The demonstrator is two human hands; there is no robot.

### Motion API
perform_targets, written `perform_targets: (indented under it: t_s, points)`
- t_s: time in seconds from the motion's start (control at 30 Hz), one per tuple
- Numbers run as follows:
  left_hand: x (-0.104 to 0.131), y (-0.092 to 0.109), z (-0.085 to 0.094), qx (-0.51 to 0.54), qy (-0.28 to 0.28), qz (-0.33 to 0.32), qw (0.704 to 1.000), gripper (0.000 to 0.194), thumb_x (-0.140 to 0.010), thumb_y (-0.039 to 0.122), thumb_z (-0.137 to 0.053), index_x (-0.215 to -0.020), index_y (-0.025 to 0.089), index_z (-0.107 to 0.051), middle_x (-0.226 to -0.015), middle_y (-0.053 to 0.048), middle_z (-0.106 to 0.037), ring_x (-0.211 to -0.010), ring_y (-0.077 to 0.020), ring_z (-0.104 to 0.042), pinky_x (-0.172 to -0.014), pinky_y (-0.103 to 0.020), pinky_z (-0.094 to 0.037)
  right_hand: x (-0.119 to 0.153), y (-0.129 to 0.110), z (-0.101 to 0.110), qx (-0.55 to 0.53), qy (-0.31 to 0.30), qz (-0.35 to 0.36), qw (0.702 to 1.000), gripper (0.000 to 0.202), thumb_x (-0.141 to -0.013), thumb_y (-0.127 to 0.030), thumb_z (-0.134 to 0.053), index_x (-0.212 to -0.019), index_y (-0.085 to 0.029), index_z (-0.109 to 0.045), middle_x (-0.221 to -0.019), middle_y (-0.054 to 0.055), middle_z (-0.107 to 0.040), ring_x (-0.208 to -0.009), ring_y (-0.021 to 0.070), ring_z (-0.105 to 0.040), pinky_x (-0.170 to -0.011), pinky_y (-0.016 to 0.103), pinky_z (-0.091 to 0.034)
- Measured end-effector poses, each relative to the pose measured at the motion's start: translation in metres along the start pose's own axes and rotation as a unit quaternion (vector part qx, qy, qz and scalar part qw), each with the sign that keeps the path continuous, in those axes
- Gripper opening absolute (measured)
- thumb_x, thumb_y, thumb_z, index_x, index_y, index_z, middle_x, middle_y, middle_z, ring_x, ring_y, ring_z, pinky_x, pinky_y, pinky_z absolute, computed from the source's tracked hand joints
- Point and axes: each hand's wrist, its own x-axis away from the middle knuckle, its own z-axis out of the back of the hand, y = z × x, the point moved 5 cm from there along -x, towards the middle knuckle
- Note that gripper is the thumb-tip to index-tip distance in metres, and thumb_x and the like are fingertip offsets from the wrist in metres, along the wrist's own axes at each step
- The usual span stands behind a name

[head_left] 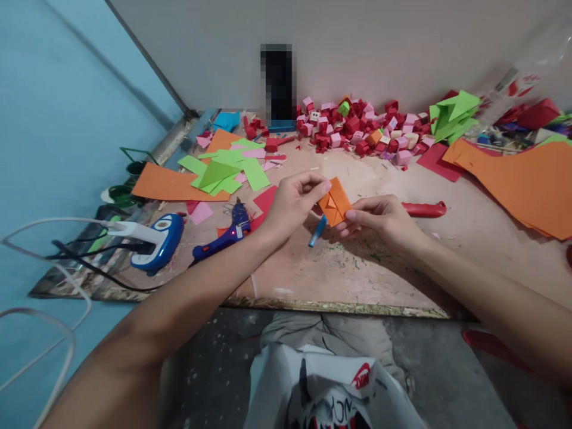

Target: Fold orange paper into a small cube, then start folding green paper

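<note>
Head view records a worn, pinkish wooden work board (402, 262) lying on the floor against a pale wall, its near edge chipped. Largest on it is a stack of orange paper sheets (522, 179) at the right side, then a single flat orange sheet (167, 183) at the left with loose light-green paper offcuts (223, 170) lying over its right end. Along the wall sits a heap of small folded red and pink paper cubes (357, 131), with a bundle of folded green paper (451, 113) just right of it. At the left edge a blue and white plug adapter (161, 241) carries a white cable, and a blue glue gun (227, 232) lies just beside it. A red-handled tool (424, 208) lies on the board behind the right hand. Both forearms reach in from the near corners and meet above the middle of the board. Left hand (290, 205) pinches the upper left corner of a small folded orange paper square (335, 202) between thumb and fingertips; right hand (384, 220) grips its lower right corner likewise, fingers curled closed on it. The piece is held clear of the board, tilted, showing triangular folds. A light-blue pen (317, 232) lies on the board directly beneath it.
</note>
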Motion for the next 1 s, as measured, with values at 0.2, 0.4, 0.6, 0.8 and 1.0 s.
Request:
perform_targets:
  t_s: [0.2,0.4,0.6,0.8,1.0]
  points:
    - [0.003,-0.005,-0.006,0.031,-0.033,0.048,0.998,0.028,-0.088,0.043,-0.080,-0.085,0.016,-0.076,-0.081,-0.004,-0.074,-0.068,-0.0128,-0.066,-0.061,-0.022,-0.054,-0.001,0.004,0.001,-0.008,0.011,-0.001,1.000,0.033,-0.082,-0.050,-0.094,-0.089,-0.019,-0.085,-0.089,0.011,-0.085,-0.079,0.0244,-0.082,-0.074,0.034,-0.067]
    - [0.003,-0.007,-0.005,0.025,-0.030,0.038,0.999,0.027,-0.090,0.043,-0.079,-0.084,0.017,-0.076,-0.080,-0.004,-0.073,-0.069,-0.0129,-0.065,-0.061,-0.022,-0.052,0.000,0.004,-0.003,-0.013,0.007,-0.001,1.000,0.033,-0.080,-0.048,-0.096,-0.086,-0.018,-0.084,-0.088,0.012,-0.085,-0.077,0.0240,-0.082,-0.077,0.036,-0.067]
    - [0.005,-0.004,-0.008,-0.033,-0.054,0.006,0.998,0.023,-0.093,0.040,-0.075,-0.087,0.017,-0.078,-0.083,-0.004,-0.075,-0.073,-0.0138,-0.066,-0.066,-0.023,-0.053,0.000,0.002,-0.002,0.031,-0.003,0.011,0.999,0.036,-0.083,-0.054,-0.091,-0.090,-0.019,-0.086,-0.086,0.010,-0.085,-0.077,0.0235,-0.081,-0.071,0.033,-0.065]
    - [0.008,-0.004,-0.011,-0.026,-0.068,0.011,0.997,0.019,-0.092,0.036,-0.075,-0.085,0.017,-0.076,-0.080,-0.002,-0.072,-0.071,-0.0125,-0.063,-0.066,-0.023,-0.051,0.001,-0.001,-0.003,0.023,0.007,0.022,0.999,0.033,-0.081,-0.052,-0.092,-0.086,-0.020,-0.085,-0.085,0.009,-0.084,-0.078,0.0251,-0.082,-0.073,0.034,-0.066]
    - [0.012,-0.005,-0.016,0.018,-0.145,0.075,0.986,0.021,-0.084,0.037,-0.081,-0.084,0.017,-0.076,-0.079,-0.004,-0.073,-0.068,-0.0142,-0.065,-0.061,-0.025,-0.051,0.002,0.001,-0.007,0.077,-0.052,0.007,0.996,0.029,-0.087,-0.047,-0.087,-0.085,-0.018,-0.086,-0.079,0.009,-0.083,-0.071,0.0215,-0.079,-0.068,0.031,-0.064]
